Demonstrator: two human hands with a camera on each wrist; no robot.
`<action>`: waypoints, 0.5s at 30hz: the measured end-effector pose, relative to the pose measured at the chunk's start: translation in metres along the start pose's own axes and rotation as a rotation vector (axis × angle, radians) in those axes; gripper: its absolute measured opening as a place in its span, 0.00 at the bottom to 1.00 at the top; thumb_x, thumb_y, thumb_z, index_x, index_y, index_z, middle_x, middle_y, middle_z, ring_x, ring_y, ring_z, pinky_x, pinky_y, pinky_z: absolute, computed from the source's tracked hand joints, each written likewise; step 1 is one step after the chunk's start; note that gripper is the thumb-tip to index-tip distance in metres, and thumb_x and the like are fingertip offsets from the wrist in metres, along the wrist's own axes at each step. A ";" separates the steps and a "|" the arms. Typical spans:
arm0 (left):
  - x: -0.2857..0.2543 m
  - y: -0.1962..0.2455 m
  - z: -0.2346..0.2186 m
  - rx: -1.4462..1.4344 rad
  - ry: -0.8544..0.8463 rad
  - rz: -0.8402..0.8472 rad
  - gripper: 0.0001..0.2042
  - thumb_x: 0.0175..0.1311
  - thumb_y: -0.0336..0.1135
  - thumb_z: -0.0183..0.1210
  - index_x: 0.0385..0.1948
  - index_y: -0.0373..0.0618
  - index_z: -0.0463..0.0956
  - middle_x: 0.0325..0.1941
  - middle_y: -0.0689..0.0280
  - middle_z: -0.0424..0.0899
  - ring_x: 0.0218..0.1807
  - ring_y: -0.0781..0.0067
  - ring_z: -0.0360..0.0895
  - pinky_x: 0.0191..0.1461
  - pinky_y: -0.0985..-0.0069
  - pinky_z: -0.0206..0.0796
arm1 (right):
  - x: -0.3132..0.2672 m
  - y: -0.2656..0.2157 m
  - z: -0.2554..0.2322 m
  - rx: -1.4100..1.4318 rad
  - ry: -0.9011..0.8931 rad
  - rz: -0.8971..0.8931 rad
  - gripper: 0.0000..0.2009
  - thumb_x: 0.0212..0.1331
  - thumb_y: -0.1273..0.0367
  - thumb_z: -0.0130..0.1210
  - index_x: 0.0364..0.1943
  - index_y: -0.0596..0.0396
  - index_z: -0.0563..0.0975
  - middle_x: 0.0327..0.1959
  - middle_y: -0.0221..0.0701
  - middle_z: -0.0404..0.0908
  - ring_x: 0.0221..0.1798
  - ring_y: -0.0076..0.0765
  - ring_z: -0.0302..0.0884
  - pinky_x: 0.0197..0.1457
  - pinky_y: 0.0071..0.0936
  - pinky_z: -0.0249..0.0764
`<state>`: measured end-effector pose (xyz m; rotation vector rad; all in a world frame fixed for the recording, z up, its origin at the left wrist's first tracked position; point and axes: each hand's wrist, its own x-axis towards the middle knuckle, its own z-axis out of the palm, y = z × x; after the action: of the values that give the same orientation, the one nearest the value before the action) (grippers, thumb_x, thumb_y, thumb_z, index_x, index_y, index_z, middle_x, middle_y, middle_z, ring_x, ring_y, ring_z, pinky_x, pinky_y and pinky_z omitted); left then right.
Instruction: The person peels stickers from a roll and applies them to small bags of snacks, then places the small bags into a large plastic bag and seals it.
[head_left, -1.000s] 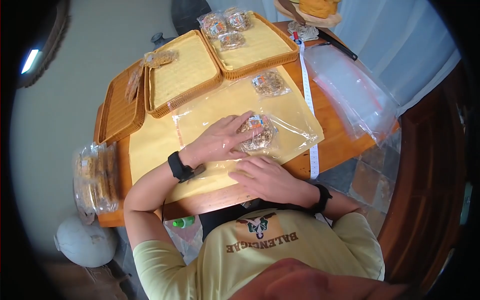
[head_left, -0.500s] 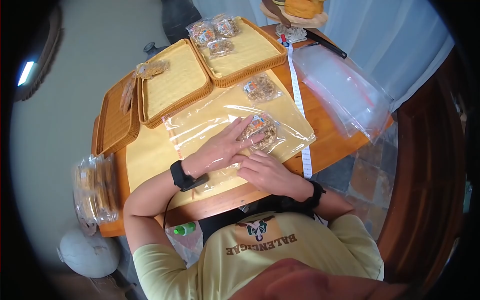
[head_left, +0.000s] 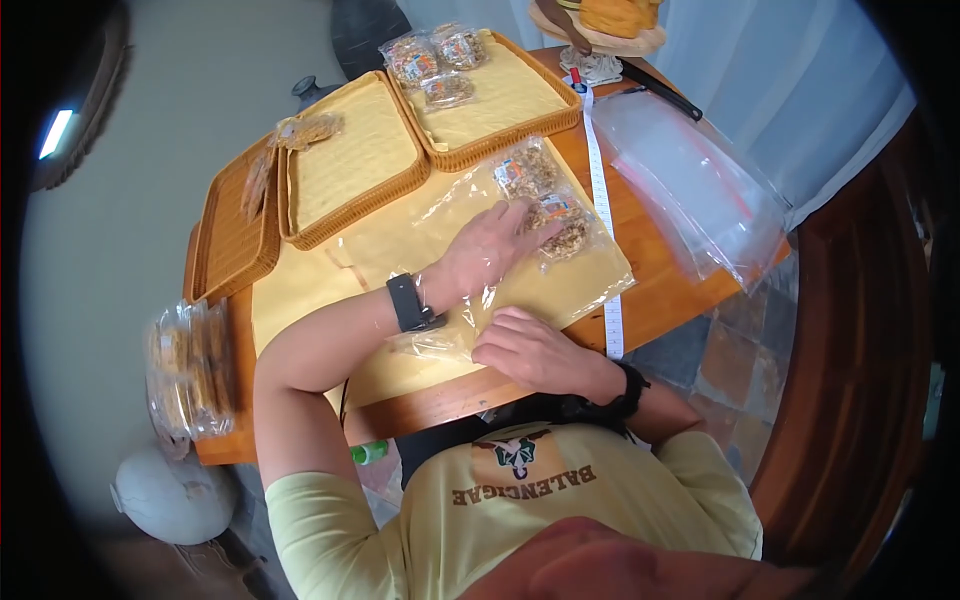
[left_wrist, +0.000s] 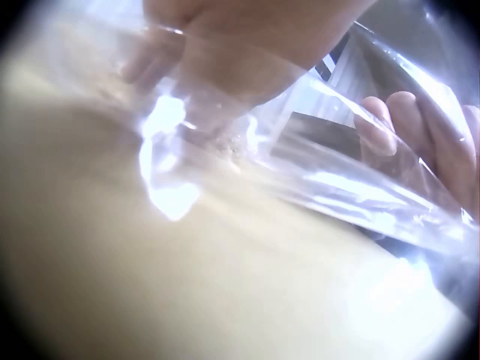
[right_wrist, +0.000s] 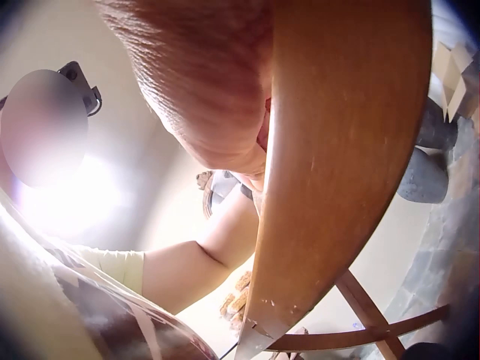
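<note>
My left hand (head_left: 485,255) reaches under clear film, its fingers resting on a round packet of nutty clusters (head_left: 567,237). Touching that packet's far side is a similar packet (head_left: 527,170). Both lie within the large clear bag (head_left: 425,245), on yellow paper (head_left: 300,310). Near the table's front edge, my right hand (head_left: 535,350) has its fingers curled round the bag's near edge. The left wrist view shows film (left_wrist: 337,187) stretched between my left hand (left_wrist: 232,52) and the right hand's fingertips (left_wrist: 375,124). The right wrist view shows my right hand (right_wrist: 202,82) beside the table edge.
Three wicker trays (head_left: 320,232) stand at the back and left, some holding packets. A white tape measure (head_left: 600,190), flat clear bags (head_left: 690,180) and a black-handled tool (head_left: 660,90) lie right. Packaged snacks (head_left: 190,370) sit at the left edge.
My left hand has moved away from me and to the right, and the nearer packet has shifted up against the far one. The right hand has stayed close to the front edge, fingers more curled.
</note>
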<state>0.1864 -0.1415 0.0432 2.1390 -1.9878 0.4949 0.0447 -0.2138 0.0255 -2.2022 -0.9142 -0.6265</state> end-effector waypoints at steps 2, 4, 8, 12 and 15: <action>0.000 0.000 -0.002 -0.081 0.026 -0.044 0.27 0.50 0.28 0.48 0.57 0.59 0.61 0.40 0.57 0.67 0.29 0.60 0.69 0.37 0.69 0.66 | 0.000 0.001 -0.001 0.018 0.016 0.001 0.06 0.42 0.76 0.51 0.27 0.57 0.71 0.29 0.31 0.70 0.34 0.35 0.68 0.42 0.29 0.64; 0.001 0.000 -0.013 -0.335 -0.235 -0.205 0.27 0.51 0.25 0.47 0.57 0.57 0.62 0.32 0.57 0.64 0.33 0.61 0.69 0.38 0.68 0.67 | 0.001 0.001 -0.003 0.012 0.000 0.039 0.07 0.42 0.75 0.54 0.27 0.58 0.71 0.30 0.31 0.71 0.34 0.36 0.68 0.42 0.30 0.64; -0.020 -0.020 -0.020 -0.596 -0.187 -0.208 0.26 0.53 0.25 0.50 0.57 0.53 0.62 0.43 0.55 0.70 0.43 0.58 0.70 0.47 0.70 0.65 | 0.011 -0.005 -0.012 -0.004 0.013 0.061 0.10 0.43 0.73 0.56 0.33 0.56 0.73 0.29 0.30 0.70 0.35 0.36 0.68 0.42 0.31 0.64; -0.062 -0.033 -0.048 -0.785 -0.246 -0.050 0.24 0.53 0.27 0.52 0.55 0.48 0.63 0.53 0.56 0.68 0.51 0.55 0.69 0.53 0.69 0.62 | 0.041 -0.016 -0.021 -0.099 -0.037 0.130 0.19 0.47 0.66 0.56 0.47 0.51 0.71 0.28 0.30 0.70 0.36 0.35 0.69 0.43 0.31 0.65; -0.088 -0.025 -0.092 -0.774 -0.476 -0.155 0.20 0.55 0.29 0.51 0.53 0.47 0.65 0.52 0.58 0.70 0.51 0.57 0.69 0.53 0.69 0.61 | 0.067 -0.020 -0.005 -0.172 -0.126 -0.004 0.22 0.50 0.61 0.53 0.51 0.49 0.68 0.26 0.31 0.71 0.32 0.34 0.71 0.38 0.30 0.68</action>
<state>0.1953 -0.0247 0.0990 1.9450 -1.7470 -0.7582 0.0715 -0.1775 0.0790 -2.4162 -0.9604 -0.5930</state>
